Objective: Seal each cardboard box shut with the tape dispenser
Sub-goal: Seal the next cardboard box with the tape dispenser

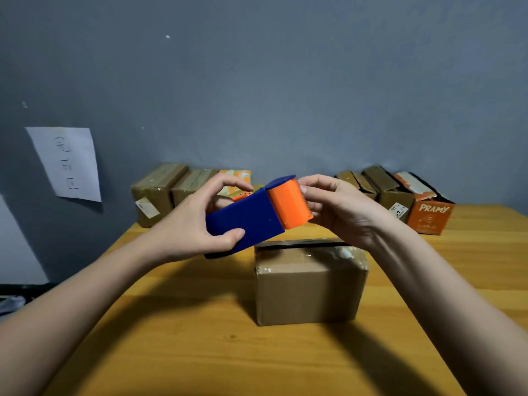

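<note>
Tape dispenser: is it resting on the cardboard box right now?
No: the left hand holds the tape dispenser in the air above the cardboard box.

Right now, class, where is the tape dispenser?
In the head view, the tape dispenser is held in the air by the left hand, above and left of the nearest cardboard box.

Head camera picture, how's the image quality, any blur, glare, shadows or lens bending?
Head view: wide-angle bending curves the table edges; soft overall, dim even light; both forearms cast broad shadows on the wood; faint sheen on the tape atop the cardboard box; the tape dispenser, gripped by the left hand with the right hand at its toothed end, stays fairly sharp.
</note>
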